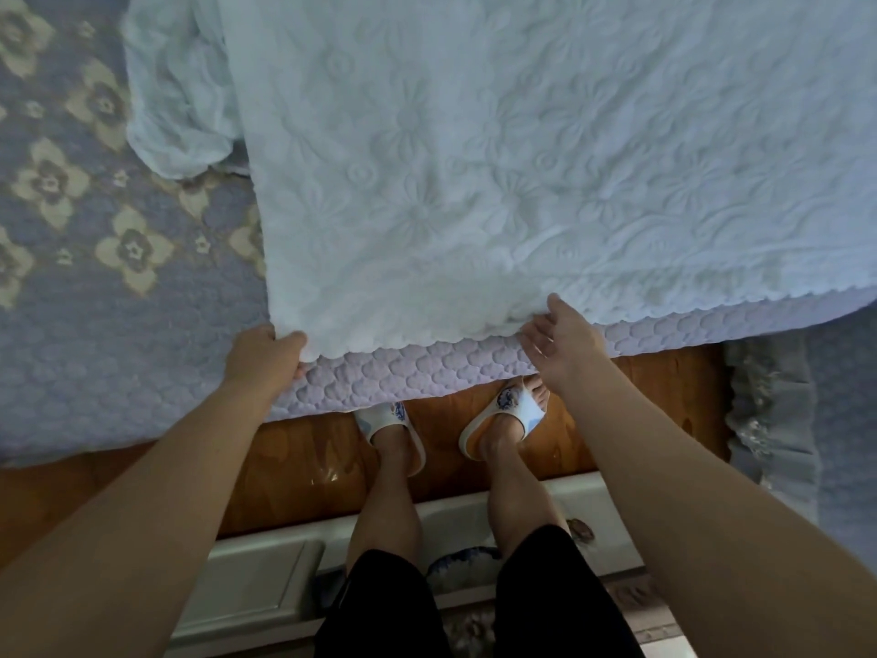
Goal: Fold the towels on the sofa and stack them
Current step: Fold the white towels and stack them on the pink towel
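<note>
Quilted sofa cover [95, 353] carries the white towel [522, 159], spread flat. Left hand [263, 356] pinches its near corner; right hand [560, 341] lies relaxed, fingers extended at the hem — grip there first, then lift both corners evenly.
</note>
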{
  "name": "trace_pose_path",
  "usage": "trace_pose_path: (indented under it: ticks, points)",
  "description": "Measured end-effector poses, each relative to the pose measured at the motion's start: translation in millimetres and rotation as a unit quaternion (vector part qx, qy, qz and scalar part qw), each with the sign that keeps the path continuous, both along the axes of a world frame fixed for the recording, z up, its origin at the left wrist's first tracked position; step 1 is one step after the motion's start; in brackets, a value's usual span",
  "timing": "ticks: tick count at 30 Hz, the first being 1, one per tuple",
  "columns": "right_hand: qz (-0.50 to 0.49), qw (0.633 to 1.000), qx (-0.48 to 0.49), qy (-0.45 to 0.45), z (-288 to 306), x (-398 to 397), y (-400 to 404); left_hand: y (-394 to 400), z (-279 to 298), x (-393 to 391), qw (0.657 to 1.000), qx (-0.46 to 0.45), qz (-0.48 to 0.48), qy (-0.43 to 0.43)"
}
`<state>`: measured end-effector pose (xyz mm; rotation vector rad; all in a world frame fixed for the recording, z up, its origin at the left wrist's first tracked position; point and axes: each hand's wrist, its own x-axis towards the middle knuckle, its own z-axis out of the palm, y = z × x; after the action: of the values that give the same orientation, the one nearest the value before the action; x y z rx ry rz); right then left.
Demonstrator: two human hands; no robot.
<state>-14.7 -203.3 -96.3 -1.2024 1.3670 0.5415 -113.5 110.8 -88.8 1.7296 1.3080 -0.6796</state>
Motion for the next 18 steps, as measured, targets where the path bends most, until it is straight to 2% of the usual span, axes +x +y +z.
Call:
trace_pose_path:
  ticks: [2, 3, 5, 7, 8, 10, 13, 18]
  points:
    - [-0.047, 0.998, 0.033, 0.004, -2, 5, -2, -4, 1, 2, 0.996, -0.022, 0.083, -0.008]
    - [-0.073, 0.996, 0.044, 0.008, -3, 7, -4, -5, 6, 3, 0.987, -0.048, 0.153, -0.026]
    - [-0.099, 0.993, 0.06, 0.022, -2, 11, -8, -7, 20, 5, 0.939, -0.13, 0.304, -0.097]
    - [-0.086, 0.992, 0.085, 0.043, 4, 10, -7, -7, 34, 5, 0.873, -0.229, 0.393, -0.174]
    - [-0.08, 0.99, 0.102, 0.054, 6, 7, -6, -7, 39, 4, 0.85, -0.271, 0.408, -0.195]
    - [-0.084, 0.982, 0.153, 0.067, 8, 0, -4, -9, 47, 3, 0.828, -0.312, 0.415, -0.211]
    - [-0.111, 0.968, 0.222, 0.048, 12, -8, -3, -10, 53, 3, 0.813, -0.323, 0.432, -0.22]
    - [-0.169, 0.958, 0.23, -0.009, 15, -1, -7, -4, 57, 6, 0.809, -0.323, 0.435, -0.229]
